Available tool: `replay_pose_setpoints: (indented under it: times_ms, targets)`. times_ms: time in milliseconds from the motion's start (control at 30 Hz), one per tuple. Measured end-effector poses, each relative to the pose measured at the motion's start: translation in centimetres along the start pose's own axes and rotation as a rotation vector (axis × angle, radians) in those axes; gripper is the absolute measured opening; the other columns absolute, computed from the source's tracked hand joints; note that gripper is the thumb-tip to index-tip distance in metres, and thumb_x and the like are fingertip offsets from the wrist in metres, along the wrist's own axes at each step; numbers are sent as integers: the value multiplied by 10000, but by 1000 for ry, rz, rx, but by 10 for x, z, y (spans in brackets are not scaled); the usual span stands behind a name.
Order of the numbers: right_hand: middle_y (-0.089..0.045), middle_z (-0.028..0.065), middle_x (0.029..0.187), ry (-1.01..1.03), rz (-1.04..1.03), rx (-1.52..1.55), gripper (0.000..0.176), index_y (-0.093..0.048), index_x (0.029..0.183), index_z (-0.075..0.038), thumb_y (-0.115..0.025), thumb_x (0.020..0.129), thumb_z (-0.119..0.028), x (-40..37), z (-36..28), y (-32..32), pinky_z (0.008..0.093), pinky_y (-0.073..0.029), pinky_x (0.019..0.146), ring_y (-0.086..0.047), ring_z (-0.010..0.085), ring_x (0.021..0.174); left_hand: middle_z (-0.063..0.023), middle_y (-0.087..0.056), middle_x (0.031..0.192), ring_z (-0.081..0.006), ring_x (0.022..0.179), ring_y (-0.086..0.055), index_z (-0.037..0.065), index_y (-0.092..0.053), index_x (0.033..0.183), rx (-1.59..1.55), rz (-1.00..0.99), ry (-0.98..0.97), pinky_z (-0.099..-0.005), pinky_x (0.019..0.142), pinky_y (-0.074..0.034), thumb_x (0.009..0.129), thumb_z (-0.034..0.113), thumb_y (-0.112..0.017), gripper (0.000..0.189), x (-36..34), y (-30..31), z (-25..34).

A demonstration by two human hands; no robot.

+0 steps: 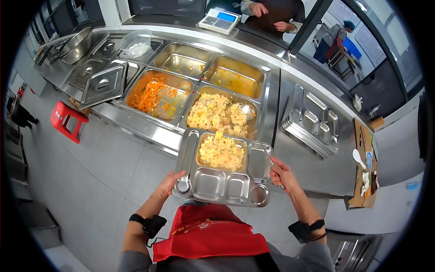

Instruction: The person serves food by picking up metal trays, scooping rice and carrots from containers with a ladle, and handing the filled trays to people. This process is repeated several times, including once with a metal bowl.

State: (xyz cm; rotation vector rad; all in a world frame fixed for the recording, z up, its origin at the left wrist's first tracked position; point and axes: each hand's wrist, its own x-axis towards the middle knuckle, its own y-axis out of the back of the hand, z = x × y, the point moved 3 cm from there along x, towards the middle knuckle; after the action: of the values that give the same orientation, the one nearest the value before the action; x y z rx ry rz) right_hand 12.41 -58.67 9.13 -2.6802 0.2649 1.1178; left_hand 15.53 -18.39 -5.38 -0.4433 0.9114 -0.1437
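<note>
In the head view, my left hand (pixel 173 182) grips the left edge of a steel compartment tray (pixel 186 152). Fried rice (pixel 220 152) with egg fills the tray's upper middle compartment; the other compartments hold no food. My right hand (pixel 282 175) is closed on a thin metal handle (pixel 276 168) at the tray's right edge. The tray overlaps the front of a deep pan of fried rice (pixel 210 112). A rounded metal spoon head (pixel 248 111) rests at that pan's right side; any link between it and the handle is hidden behind the tray.
Beside the rice is a pan of shredded carrot (pixel 154 96), with two nearly finished pans (pixel 235 77) behind. Stacked compartment trays (pixel 312 120) lie on the right counter. A scale (pixel 219 21) stands at the back before a person (pixel 276 16). A red stool (pixel 68 121) is on the left floor.
</note>
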Motion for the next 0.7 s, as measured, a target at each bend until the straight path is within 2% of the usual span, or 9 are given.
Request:
replay_pose_setpoints:
  times_ms: [100,200,300,400,500,600,700]
  targets:
    - [-440,-2,650,39,31,8,411,-431,1300,-166,-471,895,-107,-20,-2,7,197,-243,368,-318,41,440,-127,-591,1007,-202,862,-615,-45,-448,1155,19,-82,2,-326,703,-536,766,228,-695,535,3,-5,6]
    - [-440,-4,653,49,20,52,425,-435,1299,-168,-483,884,-92,-36,-3,10,195,-241,368,-310,39,447,-118,-608,976,-190,817,-624,-39,-483,1129,36,-16,6,-324,699,-533,773,213,-686,481,9,-5,3]
    - [-491,35,634,134,88,-153,452,-454,1287,-170,-510,849,-74,-36,9,19,257,-317,369,-404,114,420,-118,-606,986,-190,817,-624,-39,-479,1135,25,-64,-1,-328,702,-531,773,212,-684,486,8,-9,6]
    - [-541,100,639,813,303,-1282,457,-500,1246,-179,-532,807,-57,-41,5,15,347,-414,438,-518,245,473,-127,-598,997,-196,836,-622,-49,-462,1145,29,-104,-11,-339,703,-532,767,200,-689,506,8,-9,5]
    - [-549,134,657,819,316,-1320,450,-540,1201,-191,-545,776,-42,-58,4,5,403,-457,538,-557,316,569,-118,-607,978,-190,829,-625,-42,-484,1125,-2,12,-47,-334,693,-533,758,180,-696,478,4,-10,4]
    - [-554,110,647,755,231,-1236,437,-558,1181,-190,-564,770,-41,-79,-7,-2,401,-457,521,-552,306,553,-98,-624,929,-178,800,-628,-20,-533,1077,-11,95,-15,-321,681,-531,758,144,-690,392,1,-13,5]
    - [-551,93,640,867,170,-1346,444,-561,1178,-195,-577,763,-40,-89,-8,-7,381,-457,496,-548,289,532,-86,-628,916,-173,790,-629,-8,-551,1058,-27,-52,-30,-310,672,-529,765,135,-681,351,7,-18,8]
